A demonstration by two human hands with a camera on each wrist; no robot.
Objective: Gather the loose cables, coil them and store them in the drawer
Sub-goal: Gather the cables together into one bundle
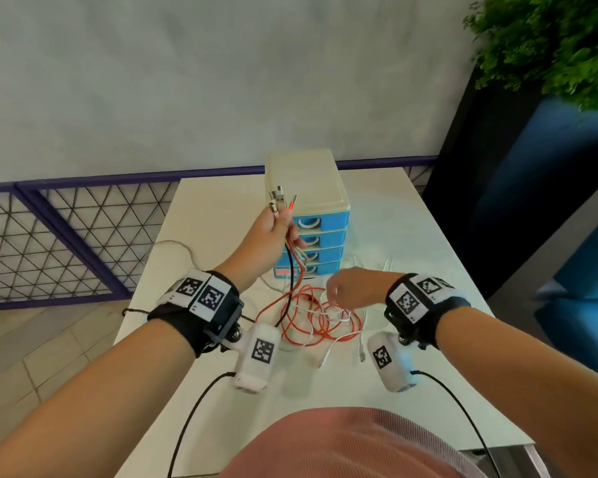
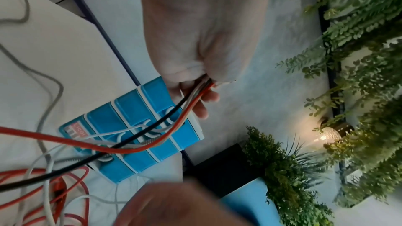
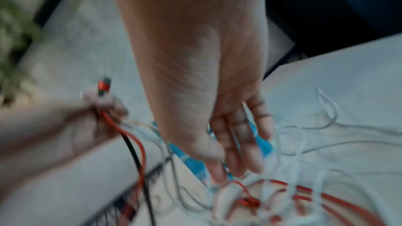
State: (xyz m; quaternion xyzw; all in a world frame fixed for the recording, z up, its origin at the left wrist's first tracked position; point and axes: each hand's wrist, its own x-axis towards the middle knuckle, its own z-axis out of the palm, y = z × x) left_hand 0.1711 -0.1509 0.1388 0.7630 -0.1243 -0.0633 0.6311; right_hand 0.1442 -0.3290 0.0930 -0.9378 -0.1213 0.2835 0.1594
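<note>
red-and-white label (image 2: 74, 131) on bottom front of blue drawer unit (image 2: 135, 137), pale letters reading roughly "LICO", rest cut off, black-and-white square code markers (image 1: 209, 297) on wristbands, no readable text

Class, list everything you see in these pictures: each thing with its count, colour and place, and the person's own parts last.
Cable ends: a bunch, red, black, white, silver plugs; gripped in raised left hand.
Loose cables: tangled, count unclear, red and white; on table before the drawers.
Grey cable: one; table's left side.
Drawer unit: one, four blue drawers, cream top; table's far end.
Table: one, white.
Plants: green; upper right.
Left hand: grips cable ends.
Right hand: over the tangle; grip blurred.
</note>
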